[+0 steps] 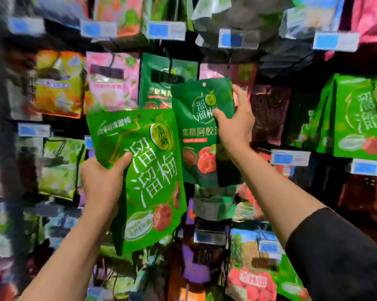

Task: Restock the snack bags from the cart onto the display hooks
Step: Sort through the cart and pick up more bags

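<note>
- While I face the display wall, my right hand (235, 124) pinches a dark green glossy plastic snack bag with red fruit pictures (199, 135) by its right edge, thumb on the front and fingers behind, lifted toward the hooks.
- Its small punched hang hole (204, 84) sits at the top, free of any hook, so this bag is not yet hung.
- Just behind it hangs a matching dark green bag already on display (159, 83), which I judge to be its row.
- My left hand (103, 181) grips a larger bright green glossy snack bag with white lettering (146, 179) by its left edge, thumb across the front; it waits its turn.
- Around them, blurred hanging bags fill the rows, with blue-and-white price tags (166, 30) above.
- No cart is in view, so I cannot tell how many bags remain.
</note>
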Demonstrator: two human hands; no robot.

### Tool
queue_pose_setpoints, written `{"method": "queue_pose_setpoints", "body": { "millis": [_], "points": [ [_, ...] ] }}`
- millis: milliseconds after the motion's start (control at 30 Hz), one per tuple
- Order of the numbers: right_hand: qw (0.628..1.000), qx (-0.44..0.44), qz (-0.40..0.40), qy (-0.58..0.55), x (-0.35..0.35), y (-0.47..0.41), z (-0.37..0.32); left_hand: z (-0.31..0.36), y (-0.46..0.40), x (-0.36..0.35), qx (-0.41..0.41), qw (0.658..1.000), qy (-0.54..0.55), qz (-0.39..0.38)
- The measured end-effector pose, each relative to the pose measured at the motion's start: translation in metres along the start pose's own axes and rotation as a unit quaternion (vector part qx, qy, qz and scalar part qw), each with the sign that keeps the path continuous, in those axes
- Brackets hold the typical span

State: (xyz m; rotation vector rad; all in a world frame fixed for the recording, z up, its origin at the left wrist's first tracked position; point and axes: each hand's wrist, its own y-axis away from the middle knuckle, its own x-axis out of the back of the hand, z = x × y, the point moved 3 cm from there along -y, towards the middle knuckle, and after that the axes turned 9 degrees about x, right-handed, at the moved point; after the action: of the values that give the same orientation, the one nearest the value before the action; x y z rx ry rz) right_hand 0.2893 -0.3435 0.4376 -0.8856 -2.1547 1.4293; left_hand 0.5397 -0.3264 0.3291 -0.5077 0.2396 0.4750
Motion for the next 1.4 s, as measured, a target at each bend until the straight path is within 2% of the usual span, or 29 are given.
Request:
{"method": "queue_pose_setpoints", "body": {
  "millis": [100,333,433,567,700,833,1167,1333,1400],
  "points": [
    [1.0,0.004,-0.021,-0.022,-0.046,-0.025,-0.016,0.009,-0.017,0.013,0.005,1.0,0.017,0.012],
    [0.997,-0.059,-0.057,-0.001,-0.118,-0.078,-0.024,0.029,-0.04,0.011,-0.005,0.999,0.045,0.019],
    [0.994,-0.083,-0.062,-0.023,-0.131,-0.097,-0.023,0.036,-0.045,0.006,-0.011,0.999,0.047,0.009],
    [0.994,-0.046,-0.098,-0.022,-0.143,-0.115,-0.035,0.041,-0.051,0.001,-0.014,0.999,0.045,0.011],
    [0.989,-0.089,-0.113,-0.022,-0.148,-0.121,-0.029,0.042,-0.054,-0.005,-0.012,0.999,0.046,0.005],
    [0.988,-0.087,-0.128,-0.022,-0.151,-0.116,-0.017,0.038,-0.053,-0.007,-0.009,0.999,0.04,-0.001],
    [0.992,-0.078,-0.098,-0.012,-0.16,-0.113,-0.023,0.025,-0.057,-0.004,0.006,1.0,0.025,0.003],
    [0.991,-0.119,-0.016,-0.064,-0.166,-0.1,-0.007,0.02,-0.055,-0.001,0.012,1.0,0.022,-0.007],
    [0.994,-0.098,-0.027,-0.048,-0.165,-0.098,-0.002,0.018,-0.055,0.0,0.011,1.0,0.018,-0.005]
  ]
}}
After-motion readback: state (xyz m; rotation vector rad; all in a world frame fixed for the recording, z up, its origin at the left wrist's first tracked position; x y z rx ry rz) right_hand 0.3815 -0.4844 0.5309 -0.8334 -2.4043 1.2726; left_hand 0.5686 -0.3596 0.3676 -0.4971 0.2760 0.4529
